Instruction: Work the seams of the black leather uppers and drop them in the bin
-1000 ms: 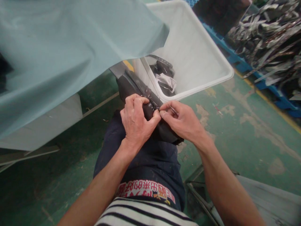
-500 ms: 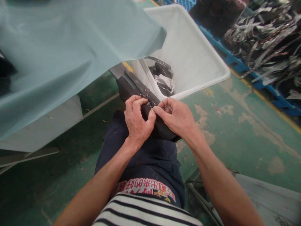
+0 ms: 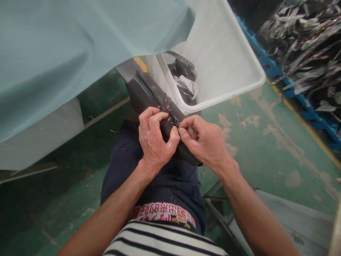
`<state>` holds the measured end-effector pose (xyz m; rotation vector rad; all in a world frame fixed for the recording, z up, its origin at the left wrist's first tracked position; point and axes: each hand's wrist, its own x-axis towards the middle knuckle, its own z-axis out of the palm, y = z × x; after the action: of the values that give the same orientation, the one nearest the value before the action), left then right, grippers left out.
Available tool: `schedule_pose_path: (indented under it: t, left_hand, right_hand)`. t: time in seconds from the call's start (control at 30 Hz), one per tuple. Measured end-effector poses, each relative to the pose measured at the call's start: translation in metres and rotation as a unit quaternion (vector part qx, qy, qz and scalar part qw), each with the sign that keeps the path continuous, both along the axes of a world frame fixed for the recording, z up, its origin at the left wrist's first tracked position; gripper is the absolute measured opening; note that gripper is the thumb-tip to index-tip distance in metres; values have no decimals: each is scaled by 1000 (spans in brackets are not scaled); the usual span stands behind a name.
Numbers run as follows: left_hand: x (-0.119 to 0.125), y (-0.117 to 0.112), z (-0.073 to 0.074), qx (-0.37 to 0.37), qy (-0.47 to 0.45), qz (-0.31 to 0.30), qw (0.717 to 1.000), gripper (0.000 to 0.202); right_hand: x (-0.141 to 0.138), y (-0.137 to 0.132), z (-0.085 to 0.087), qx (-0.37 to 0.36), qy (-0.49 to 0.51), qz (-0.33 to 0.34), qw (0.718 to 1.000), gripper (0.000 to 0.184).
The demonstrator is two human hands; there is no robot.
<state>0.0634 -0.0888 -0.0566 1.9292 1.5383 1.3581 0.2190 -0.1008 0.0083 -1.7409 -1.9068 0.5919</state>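
A long dark piece with a smooth, leather-like surface (image 3: 140,93) lies slantwise above my lap. Along its top runs a thin black knotted or studded strip (image 3: 169,112), too fine to make out exactly. My left hand (image 3: 157,138) is closed on the strip, its curled fingertips on the near side and its thumb tip lower down. At the strip's lower end my right hand (image 3: 207,142) pinches with thumb and forefinger, close to the left thumb. Something small and dark shows inside the right hand's curled fingers.
A white plastic bin (image 3: 229,92) stands just beyond my hands, with dark pieces and a crumpled silvery scrap (image 3: 186,85) inside. Pale blue-green sheeting (image 3: 87,57) overhangs from the left. Strips of scrap (image 3: 306,53) heap on a blue pallet (image 3: 301,103) at right.
The view has shifted a little, so the bin and sheeting sit higher. My right hand's thumb and forefinger have moved slightly down and away along the strip. The left hand keeps its hold.
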Motion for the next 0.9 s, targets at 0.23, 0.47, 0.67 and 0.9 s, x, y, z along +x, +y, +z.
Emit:
schedule_pose_path:
  t: [0.23, 0.47, 0.67, 0.9]
  left_hand:
    - [-3, 0, -1, -12, 4, -14, 1000, 38]
    - [-6, -2, 7, -48, 6, -18, 999, 36]
    - [-2, -3, 10, -72, 15, 1, 997, 39]
    - [0, -1, 13, -53, 26, 16, 998, 34]
  right_hand:
    - [-3, 3, 10, -32, -80, 0, 996, 13]
    - [-11, 4, 11, -52, -119, -80, 988, 10]
    - [-7, 3, 10, -82, -42, -89, 992, 18]
    - [-9, 5, 6, -79, -41, -98, 991, 19]
